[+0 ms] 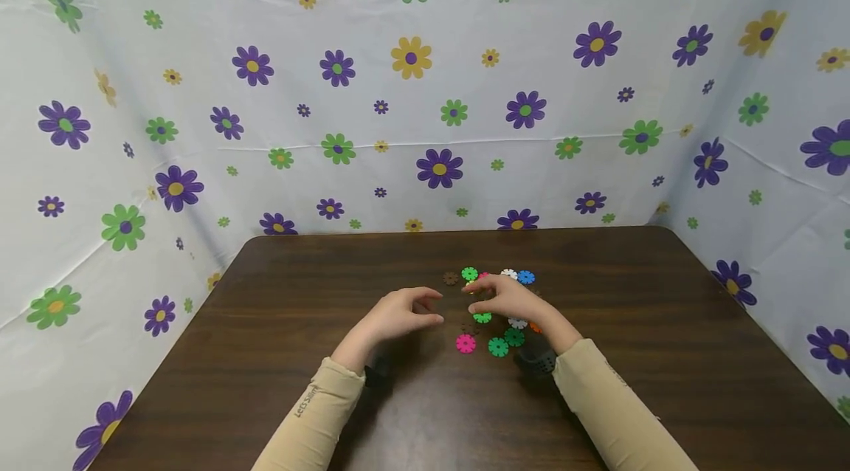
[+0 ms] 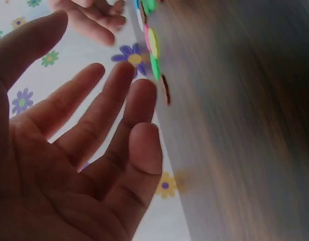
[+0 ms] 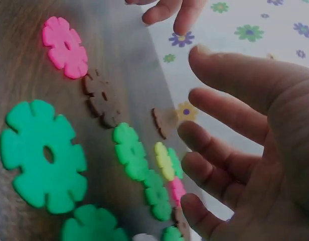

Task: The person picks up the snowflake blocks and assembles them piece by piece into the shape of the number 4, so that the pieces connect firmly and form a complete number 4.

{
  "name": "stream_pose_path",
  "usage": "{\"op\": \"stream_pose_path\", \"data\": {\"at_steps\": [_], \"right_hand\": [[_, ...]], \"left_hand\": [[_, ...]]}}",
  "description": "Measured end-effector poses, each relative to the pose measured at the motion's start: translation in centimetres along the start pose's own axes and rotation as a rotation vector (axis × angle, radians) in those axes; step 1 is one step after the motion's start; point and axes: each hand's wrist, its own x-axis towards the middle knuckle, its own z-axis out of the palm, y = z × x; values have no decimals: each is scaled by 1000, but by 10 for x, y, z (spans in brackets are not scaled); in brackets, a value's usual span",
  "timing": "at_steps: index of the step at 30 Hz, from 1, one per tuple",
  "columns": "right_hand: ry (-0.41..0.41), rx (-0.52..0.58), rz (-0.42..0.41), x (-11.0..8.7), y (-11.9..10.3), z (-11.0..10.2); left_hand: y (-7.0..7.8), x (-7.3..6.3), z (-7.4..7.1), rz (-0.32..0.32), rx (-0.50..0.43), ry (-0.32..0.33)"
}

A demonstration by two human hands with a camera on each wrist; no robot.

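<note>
Flat plastic flower-shaped discs with notched rims lie loose in a cluster on the dark table. Nearest the front are a pink disc [image 1: 465,343] and a dark green disc [image 1: 498,347]; a brown disc [image 1: 451,278] and a blue disc [image 1: 526,277] lie toward the back. My right hand [image 1: 508,300] hovers over the cluster, hiding part of it; its fingers are loosely bent and hold nothing in the right wrist view. Just left of the cluster is my left hand [image 1: 401,314], palm facing inward, with relaxed fingers and nothing in them in the left wrist view.
The brown wood-grain table [image 1: 299,294] has rounded back corners. Behind it and along both sides hangs a white flower-printed cloth [image 1: 372,183]. Black wrist-worn devices show under both wrists, one by the right sleeve [image 1: 617,404].
</note>
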Motion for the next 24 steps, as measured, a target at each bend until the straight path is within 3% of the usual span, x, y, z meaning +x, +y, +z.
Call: {"op": "stream_pose_path", "data": {"at_steps": [5, 14, 19, 24], "right_hand": [[-49, 16, -26, -1, 15, 9], [-40, 1, -85, -3, 25, 15], [-32, -57, -121, 1, 24, 18], [-23, -81, -120, 3, 25, 21]], "left_hand": [[6, 4, 10, -21, -52, -26], [9, 10, 18, -60, -70, -76], [8, 12, 28, -75, -49, -114], [10, 12, 43, -82, 24, -98]]}}
